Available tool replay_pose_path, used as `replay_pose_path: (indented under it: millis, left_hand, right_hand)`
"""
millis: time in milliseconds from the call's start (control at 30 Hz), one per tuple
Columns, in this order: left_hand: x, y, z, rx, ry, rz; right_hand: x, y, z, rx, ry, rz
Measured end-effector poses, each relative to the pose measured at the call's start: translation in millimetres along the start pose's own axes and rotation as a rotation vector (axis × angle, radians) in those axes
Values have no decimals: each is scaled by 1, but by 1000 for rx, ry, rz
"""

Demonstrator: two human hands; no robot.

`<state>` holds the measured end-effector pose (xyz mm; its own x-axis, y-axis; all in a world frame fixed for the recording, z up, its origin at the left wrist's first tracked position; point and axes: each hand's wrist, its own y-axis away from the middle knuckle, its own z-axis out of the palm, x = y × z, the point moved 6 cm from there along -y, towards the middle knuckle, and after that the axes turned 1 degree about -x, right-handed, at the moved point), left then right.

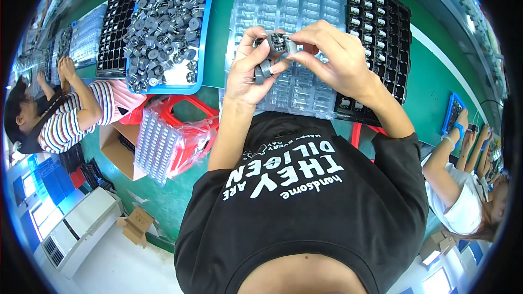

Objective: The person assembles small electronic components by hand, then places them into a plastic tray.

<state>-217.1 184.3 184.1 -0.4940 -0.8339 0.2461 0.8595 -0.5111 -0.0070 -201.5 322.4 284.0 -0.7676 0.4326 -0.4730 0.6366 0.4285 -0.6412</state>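
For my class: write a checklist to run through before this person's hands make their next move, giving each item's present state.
1. Left hand grip on the lower grey part: ok, held.
2. Right hand on the upper grey part: ok, fingertips touching.
3. Upper grey part undamaged: cannot tell, detail too small.
4. Blue bin stocked: ok, many loose grey parts inside.
5. Clear tray beneath the hands: ok.

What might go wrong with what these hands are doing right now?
The left hand holds at least two dark grey parts at once, so one might slip loose. If it did, it could land on the clear plastic tray beneath. The thin metal pins jutting from the lower part might also bend if knocked.
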Motion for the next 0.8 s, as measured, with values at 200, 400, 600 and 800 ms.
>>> replay_pose_path:
  millis: [200, 400, 600, 800]
  left_hand:
    - [-3, -1, -1, -2, -57, -25]
    - [-2, 1, 0, 7, -110, 3]
    - [-1, 3, 2, 23, -144, 27]
    - [0, 4, -3, 40, -210, 47]
  right_hand:
    - [-5, -2, 0, -10, 23, -36]
    - [-6, -1, 0, -41, 42, -63]
    - [-7, -2, 0, -46, 55, -61]
    - [-11, -2, 0, -120, 181, -71]
